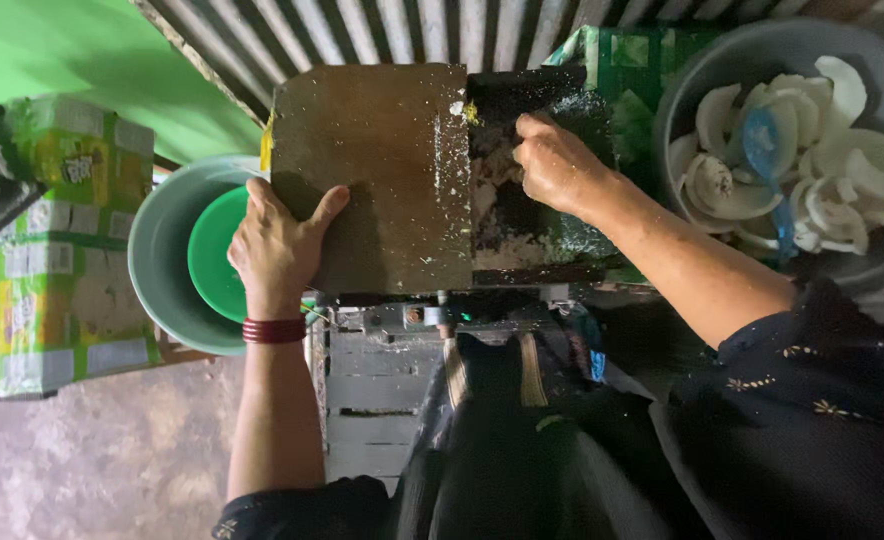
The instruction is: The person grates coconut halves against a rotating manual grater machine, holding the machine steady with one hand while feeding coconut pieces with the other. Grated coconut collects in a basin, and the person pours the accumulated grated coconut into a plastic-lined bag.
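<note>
— Hands on the grating machine (442,200): where are yours?
— Your left hand (274,245) lies spread flat on its brown lid (382,160); your right hand (554,165) curls closed inside its dark hopper (522,100), beside the bowl of coconut pieces (812,150).

A small, rough food-processing workshop, likely a coconut-grating stall: a worn metal grating machine (382,175) flecked with white shavings stands against a corrugated metal wall (382,30), a large grey basin (687,90) of white coconut pieces (812,150) sits beside it, a green bowl (217,255) nests in another basin, and printed cartons (42,250) are stacked on the bare concrete floor (92,460).
</note>
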The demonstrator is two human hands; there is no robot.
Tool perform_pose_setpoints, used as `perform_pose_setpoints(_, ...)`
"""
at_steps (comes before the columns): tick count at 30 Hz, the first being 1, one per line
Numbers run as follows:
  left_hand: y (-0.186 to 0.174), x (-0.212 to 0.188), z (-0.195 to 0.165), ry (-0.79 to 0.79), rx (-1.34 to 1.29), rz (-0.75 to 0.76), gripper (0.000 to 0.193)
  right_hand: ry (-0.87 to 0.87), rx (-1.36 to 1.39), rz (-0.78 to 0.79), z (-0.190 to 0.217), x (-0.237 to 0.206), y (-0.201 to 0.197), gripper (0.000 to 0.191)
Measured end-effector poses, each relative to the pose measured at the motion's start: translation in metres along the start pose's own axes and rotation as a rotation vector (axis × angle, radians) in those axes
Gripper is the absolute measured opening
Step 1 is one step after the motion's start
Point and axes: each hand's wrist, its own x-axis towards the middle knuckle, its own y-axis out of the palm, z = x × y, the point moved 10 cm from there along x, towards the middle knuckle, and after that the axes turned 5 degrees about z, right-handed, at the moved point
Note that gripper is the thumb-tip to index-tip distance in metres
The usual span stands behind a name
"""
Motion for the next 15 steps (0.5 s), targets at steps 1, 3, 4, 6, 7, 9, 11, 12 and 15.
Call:
perform_pose_setpoints(1,0.000,0.001,0.000,0.003,0.013,-0.006,0.090,0.017,0.000,0.013,-0.005,0.001,0.005,0.004)
perform_pose_setpoints(3,-0.001,0.000,-0.001,0.005,0.042,-0.013,0.091,0.030,-0.003,0.029,-0.010,0.002,0.012,0.005)
perform_pose_setpoints(4,0.000,0.001,-0.002,0.014,0.029,-0.011,0.090,0.023,-0.017,0.023,-0.011,0.003,0.012,0.006)
perform_pose_setpoints(6,-0.001,0.002,-0.003,0.036,-0.005,-0.016,0.090,0.046,-0.043,0.035,-0.013,0.004,0.015,0.008)
perform_pose_setpoints(7,-0.002,0.003,-0.003,0.045,0.004,-0.026,0.090,0.078,-0.045,0.062,-0.016,0.004,0.018,0.008)
perform_pose_setpoints(9,-0.003,0.002,-0.004,0.058,0.026,-0.034,0.090,0.078,-0.041,0.045,-0.011,0.002,0.019,0.008)
perform_pose_setpoints(11,-0.002,0.002,-0.001,0.048,0.011,-0.017,0.090,-0.002,-0.055,-0.061,0.003,-0.002,0.009,0.007)
perform_pose_setpoints(12,0.000,0.001,0.001,0.039,0.003,-0.007,0.090,0.047,-0.004,-0.037,-0.001,-0.004,0.011,0.011)
perform_pose_setpoints(15,-0.001,-0.002,0.000,0.044,0.002,-0.015,0.089,0.118,0.009,-0.021,-0.005,-0.009,0.010,0.028)
